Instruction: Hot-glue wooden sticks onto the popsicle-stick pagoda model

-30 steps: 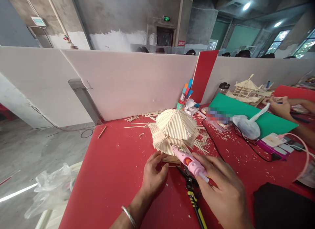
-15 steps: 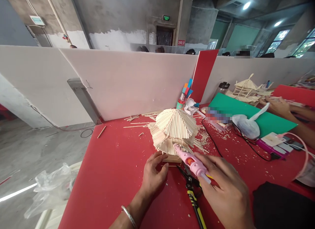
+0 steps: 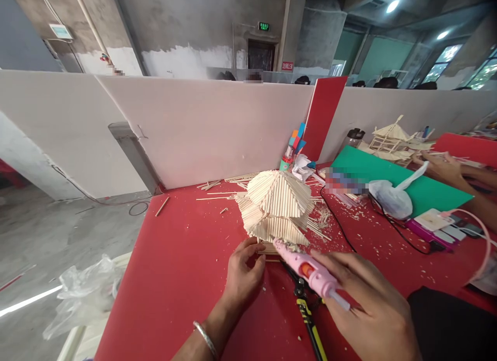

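A model pavilion (image 3: pixel 282 195) made of pale wooden sticks, with a two-tiered roof, stands on the red tabletop (image 3: pixel 182 268). At the lower left of its base my left hand (image 3: pixel 244 270) grips the edge between curled fingers and thumb. My right hand (image 3: pixel 368 304) is closed around a pink hot glue gun (image 3: pixel 301 268), a clear glue stick poking out of its back end. The gun's nozzle points at the front of the base, just under the lower eave; I cannot tell if it touches. Below the gun lie black-and-yellow hand cutters (image 3: pixel 310 325), partly hidden.
Loose sticks (image 3: pixel 217 195) and shavings surround the model. Behind it stands a pale partition (image 3: pixel 225 128). To the right are a black cable (image 3: pixel 337 224), a green board (image 3: pixel 404 179), a plastic bag (image 3: pixel 392 198) and a purple power strip (image 3: pixel 430 234). Another person's hand (image 3: pixel 442 164) is farther right.
The glue gun has come down and slightly right, its nozzle passing from the lower roof to beneath the eave. My left hand stays at the base.
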A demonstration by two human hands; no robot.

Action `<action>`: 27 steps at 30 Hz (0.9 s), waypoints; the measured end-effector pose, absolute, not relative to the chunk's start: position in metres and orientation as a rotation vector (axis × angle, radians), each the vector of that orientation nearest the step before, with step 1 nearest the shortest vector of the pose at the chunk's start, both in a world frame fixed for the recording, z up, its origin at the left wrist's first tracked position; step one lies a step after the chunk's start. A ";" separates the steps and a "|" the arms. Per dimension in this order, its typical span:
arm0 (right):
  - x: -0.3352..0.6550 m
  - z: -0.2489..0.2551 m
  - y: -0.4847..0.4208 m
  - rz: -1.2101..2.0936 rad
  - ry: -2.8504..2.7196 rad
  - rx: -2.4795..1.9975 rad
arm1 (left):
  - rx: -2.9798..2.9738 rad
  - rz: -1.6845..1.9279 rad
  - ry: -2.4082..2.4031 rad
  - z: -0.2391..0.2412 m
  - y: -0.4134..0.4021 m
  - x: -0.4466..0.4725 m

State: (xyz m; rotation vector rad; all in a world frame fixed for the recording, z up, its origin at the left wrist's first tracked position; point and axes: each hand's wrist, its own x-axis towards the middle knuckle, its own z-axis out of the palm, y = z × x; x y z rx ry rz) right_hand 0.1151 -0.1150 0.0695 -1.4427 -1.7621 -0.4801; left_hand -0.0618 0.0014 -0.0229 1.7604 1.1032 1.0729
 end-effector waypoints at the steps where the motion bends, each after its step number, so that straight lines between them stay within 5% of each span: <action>1: 0.115 0.070 -0.115 -0.466 -1.814 -1.422 | 1.753 1.081 1.092 -0.023 0.002 -0.061; 27: 0.099 0.040 -0.088 -0.539 -1.960 -1.445 | 1.498 1.151 1.133 -0.014 -0.001 -0.061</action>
